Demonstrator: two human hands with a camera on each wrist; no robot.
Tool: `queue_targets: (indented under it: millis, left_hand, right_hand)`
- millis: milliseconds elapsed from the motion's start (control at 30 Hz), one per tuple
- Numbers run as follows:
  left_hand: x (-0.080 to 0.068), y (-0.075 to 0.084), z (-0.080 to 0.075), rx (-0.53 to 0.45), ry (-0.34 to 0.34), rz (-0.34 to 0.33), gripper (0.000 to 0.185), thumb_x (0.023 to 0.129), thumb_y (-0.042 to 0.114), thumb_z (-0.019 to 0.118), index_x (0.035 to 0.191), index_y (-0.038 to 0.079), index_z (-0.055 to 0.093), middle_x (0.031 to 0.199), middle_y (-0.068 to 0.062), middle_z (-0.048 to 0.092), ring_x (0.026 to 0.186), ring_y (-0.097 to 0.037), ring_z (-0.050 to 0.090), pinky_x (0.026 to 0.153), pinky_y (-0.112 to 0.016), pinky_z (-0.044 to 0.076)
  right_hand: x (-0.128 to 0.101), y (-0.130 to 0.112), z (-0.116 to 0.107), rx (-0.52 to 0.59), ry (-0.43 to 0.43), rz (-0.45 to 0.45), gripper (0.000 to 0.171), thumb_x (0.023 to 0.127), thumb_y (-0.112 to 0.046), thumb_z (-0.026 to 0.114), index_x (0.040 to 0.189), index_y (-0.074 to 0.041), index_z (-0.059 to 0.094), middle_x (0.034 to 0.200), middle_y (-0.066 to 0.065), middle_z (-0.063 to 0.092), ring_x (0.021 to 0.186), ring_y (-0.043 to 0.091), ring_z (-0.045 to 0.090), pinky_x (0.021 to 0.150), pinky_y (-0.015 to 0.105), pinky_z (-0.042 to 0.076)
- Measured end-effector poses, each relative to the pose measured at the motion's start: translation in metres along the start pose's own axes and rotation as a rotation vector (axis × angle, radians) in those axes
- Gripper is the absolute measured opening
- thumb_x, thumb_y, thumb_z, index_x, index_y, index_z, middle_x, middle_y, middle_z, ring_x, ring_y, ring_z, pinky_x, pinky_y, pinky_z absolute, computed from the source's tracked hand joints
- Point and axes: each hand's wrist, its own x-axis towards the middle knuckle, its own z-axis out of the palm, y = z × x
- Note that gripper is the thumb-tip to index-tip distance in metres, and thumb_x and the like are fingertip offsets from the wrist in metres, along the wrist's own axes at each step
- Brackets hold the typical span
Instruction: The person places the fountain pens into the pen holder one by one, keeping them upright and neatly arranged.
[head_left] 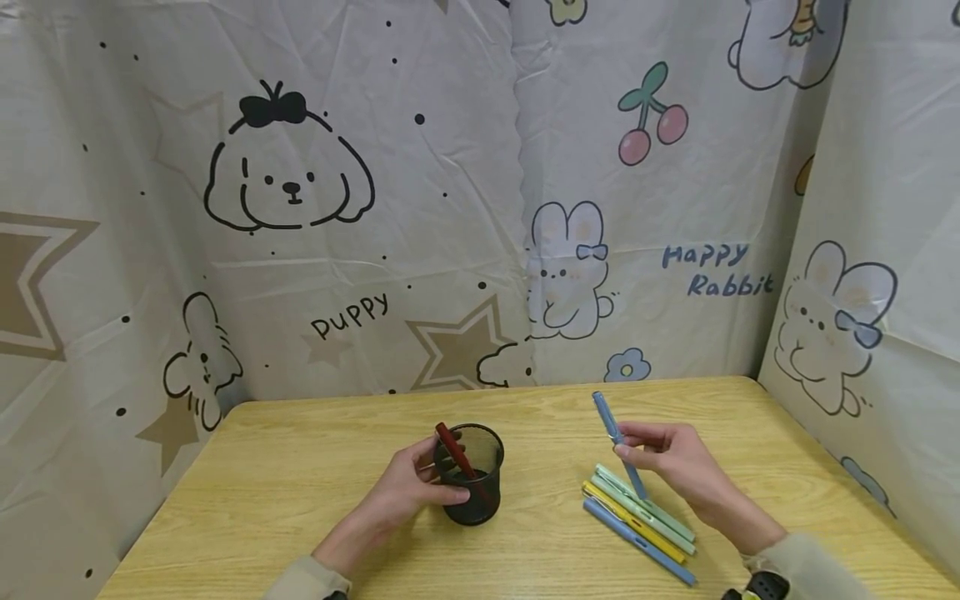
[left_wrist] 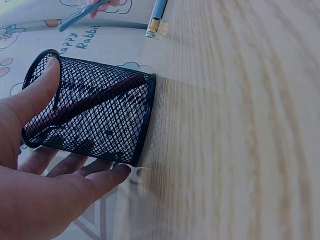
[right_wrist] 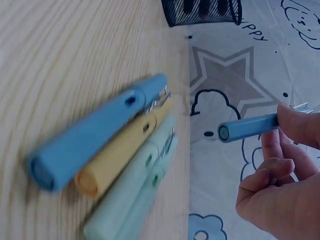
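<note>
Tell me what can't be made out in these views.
Head: far fingertips of the left hand, mostly hidden by the mesh cup.
Left wrist: most of the right hand, cut by the top edge.
Right wrist: part of the mesh cup, beyond the top edge.
Right wrist: near ends of the lying pens, blurred.

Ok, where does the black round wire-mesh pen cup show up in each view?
Head: the black round wire-mesh pen cup is near the middle, in the lower half, gripped by the left hand.
Left wrist: large, left of centre, appearing sideways.
Right wrist: at the top edge, right of centre, cut off by the frame.
Shared landmark: the slim blue pen raised in the right hand.
</note>
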Motion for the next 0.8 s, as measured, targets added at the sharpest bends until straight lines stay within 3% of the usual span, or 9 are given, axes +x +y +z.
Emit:
queue_targets:
  millis: [300,567,800]
  left_hand:
    - [0.000,0.000,-0.001,-0.001,-0.001,0.001,0.082,0.083,0.002,0.089,0.155,0.003,0.050,0.147,-0.023,0.056,0.134,-0.041,0.056,0.113,-0.050,0.045]
    - [0.000,0.001,0.000,-0.010,0.001,-0.004,0.082,0.083,0.001,0.089,0.155,0.002,0.049,0.147,-0.023,0.056,0.134,-0.040,0.057,0.112,-0.047,0.047]
    - [-0.001,0.002,0.001,0.004,-0.001,0.003,0.081,0.083,0.002,0.089,0.155,0.003,0.050,0.147,-0.023,0.056,0.134,-0.041,0.057,0.112,-0.049,0.046]
  right_hand:
    - [0.001,-0.005,0.011,0.085,-0.017,0.013,0.044,0.103,-0.016,0.072,0.138,0.009,0.064,0.124,0.015,0.072,0.108,0.019,0.066,0.095,0.037,0.056]
    - [0.003,-0.009,0.017,0.143,-0.023,-0.034,0.044,0.104,-0.015,0.071,0.140,0.009,0.063,0.123,0.016,0.072,0.111,0.019,0.069,0.100,0.036,0.055]
    - [0.005,-0.016,0.029,0.244,0.012,-0.043,0.043,0.100,-0.014,0.075,0.135,0.009,0.065,0.110,0.010,0.076,0.099,0.014,0.069,0.086,0.029,0.055]
